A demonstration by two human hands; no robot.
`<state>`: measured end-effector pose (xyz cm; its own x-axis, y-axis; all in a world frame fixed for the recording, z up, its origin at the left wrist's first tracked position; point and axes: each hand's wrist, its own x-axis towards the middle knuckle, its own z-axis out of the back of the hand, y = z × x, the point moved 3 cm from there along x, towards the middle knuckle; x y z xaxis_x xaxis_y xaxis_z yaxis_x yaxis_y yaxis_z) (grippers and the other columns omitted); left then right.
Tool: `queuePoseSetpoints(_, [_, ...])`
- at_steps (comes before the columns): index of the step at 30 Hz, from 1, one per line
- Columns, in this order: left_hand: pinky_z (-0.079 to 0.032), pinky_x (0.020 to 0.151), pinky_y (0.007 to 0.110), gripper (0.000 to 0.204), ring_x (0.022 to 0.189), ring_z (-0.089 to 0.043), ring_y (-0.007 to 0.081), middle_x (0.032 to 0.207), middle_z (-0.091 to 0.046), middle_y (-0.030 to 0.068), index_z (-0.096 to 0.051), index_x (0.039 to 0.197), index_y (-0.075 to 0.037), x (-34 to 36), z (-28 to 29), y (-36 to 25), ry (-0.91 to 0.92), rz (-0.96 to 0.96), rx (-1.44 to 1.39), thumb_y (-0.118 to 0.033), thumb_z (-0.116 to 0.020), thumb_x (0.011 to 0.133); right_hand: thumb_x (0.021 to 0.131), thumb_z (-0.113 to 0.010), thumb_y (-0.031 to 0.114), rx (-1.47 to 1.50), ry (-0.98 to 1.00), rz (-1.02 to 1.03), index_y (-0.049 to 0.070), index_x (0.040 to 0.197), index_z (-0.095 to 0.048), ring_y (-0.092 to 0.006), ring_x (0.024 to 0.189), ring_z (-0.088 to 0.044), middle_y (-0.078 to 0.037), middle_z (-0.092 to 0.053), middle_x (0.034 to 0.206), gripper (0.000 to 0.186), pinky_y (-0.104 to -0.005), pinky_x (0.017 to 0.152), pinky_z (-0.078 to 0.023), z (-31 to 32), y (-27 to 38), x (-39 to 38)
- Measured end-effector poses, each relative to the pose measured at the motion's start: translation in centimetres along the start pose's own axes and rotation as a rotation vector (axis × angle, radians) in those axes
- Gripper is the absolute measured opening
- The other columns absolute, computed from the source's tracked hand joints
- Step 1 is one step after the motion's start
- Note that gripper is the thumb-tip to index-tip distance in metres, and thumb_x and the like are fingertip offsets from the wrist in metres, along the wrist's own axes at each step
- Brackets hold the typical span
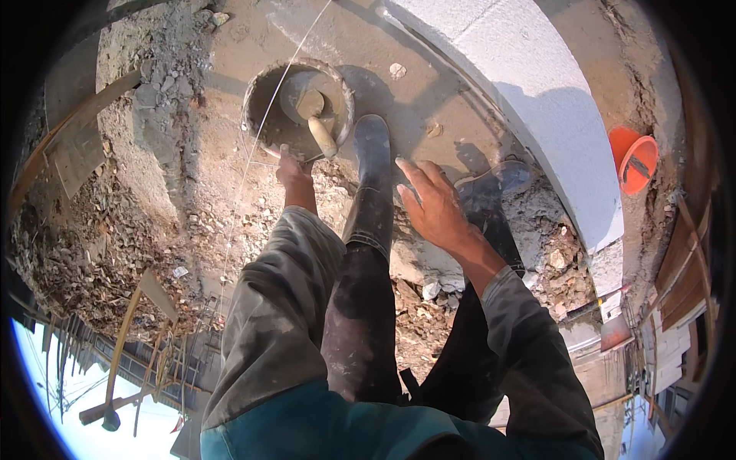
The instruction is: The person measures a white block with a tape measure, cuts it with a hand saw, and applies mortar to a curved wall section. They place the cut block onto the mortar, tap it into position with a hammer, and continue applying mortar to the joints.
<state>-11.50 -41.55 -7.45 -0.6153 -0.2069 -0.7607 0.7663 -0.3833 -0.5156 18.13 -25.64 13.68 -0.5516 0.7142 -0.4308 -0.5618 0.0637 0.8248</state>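
Observation:
A mortar-caked bucket (247, 107) stands on the ground ahead of me, left of the middle. Inside it lie grey wet mortar and a trowel (323, 138), its pale handle leaning over the near rim. My left hand (292, 172) is closed at that rim, where the bucket's thin wire handle runs; the exact grip is partly hidden. My right hand (433, 201) hangs in the air above my boots, fingers spread, holding nothing. A dark rubber boot (372, 149) stands just right of the bucket.
A white block wall (529, 61) curves along the right. Beyond it sits an orange bucket (642, 162) with a dark object inside. A taut white string (268, 111) crosses above the mortar bucket. Rubble (115, 253) covers the left; a hoe-like tool (126, 337) stands lower left.

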Motion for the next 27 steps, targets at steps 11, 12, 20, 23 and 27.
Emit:
queuePoseSetpoints(11, [-0.051,0.063,0.030,0.014,0.065,-0.051,0.0118,0.075,-0.052,0.0013,-0.058,0.093,-0.003,-12.8,-1.2,-2.0,0.386,-0.017,0.058,0.003,-0.052,0.082,0.084,-0.060,0.010,-0.634,0.333,-0.123,-0.005,0.134,-0.047,-0.0328,0.125,-0.050,-0.023,-0.053,0.134,0.054,-0.0449,0.101,-0.037,-10.1,-0.7,10.7])
queuePoseSetpoints(12, [-0.050,0.062,0.029,0.016,0.063,-0.049,0.0098,0.073,-0.050,-0.0006,-0.059,0.093,-0.004,-15.9,-0.8,-3.4,0.343,-0.030,0.070,0.004,-0.052,0.081,0.083,-0.061,0.010,-0.621,0.374,-0.183,-0.006,0.132,-0.049,-0.0331,0.122,-0.052,-0.023,-0.056,0.130,0.053,-0.0451,0.100,-0.037,-9.2,-0.4,9.6])
queuePoseSetpoints(20, [-0.049,0.057,0.026,0.037,0.064,-0.054,0.0105,0.075,-0.056,0.0007,-0.061,0.112,-0.002,-28.9,3.8,-3.8,0.545,-0.017,0.181,0.006,-0.048,0.077,0.076,-0.061,0.006,-0.403,0.482,-0.240,-0.011,0.109,-0.057,-0.0366,0.095,-0.067,-0.025,-0.068,0.094,0.037,-0.0484,0.085,-0.050,4.9,5.2,-4.7])
queuePoseSetpoints(23, [-0.050,0.057,0.027,0.040,0.067,-0.058,0.0119,0.079,-0.060,0.0023,-0.060,0.114,-0.002,-34.3,4.1,-3.6,0.641,0.000,0.261,0.006,-0.047,0.077,0.078,-0.058,0.007,-0.314,0.506,-0.321,-0.007,0.112,-0.052,-0.0393,0.094,-0.066,-0.023,-0.067,0.094,0.037,-0.0471,0.083,-0.050,11.9,5.0,-11.9])
queuePoseSetpoints(27, [-0.056,0.064,0.029,0.046,0.076,-0.062,0.0152,0.096,-0.063,0.0054,-0.058,0.121,-0.001,-38.2,3.7,-2.4,0.665,-0.031,0.327,0.007,-0.047,0.077,0.079,-0.056,0.009,-0.226,0.482,-0.370,-0.005,0.112,-0.051,-0.0393,0.102,-0.062,-0.025,-0.062,0.111,0.036,-0.0472,0.086,-0.049,21.5,4.0,-19.9])
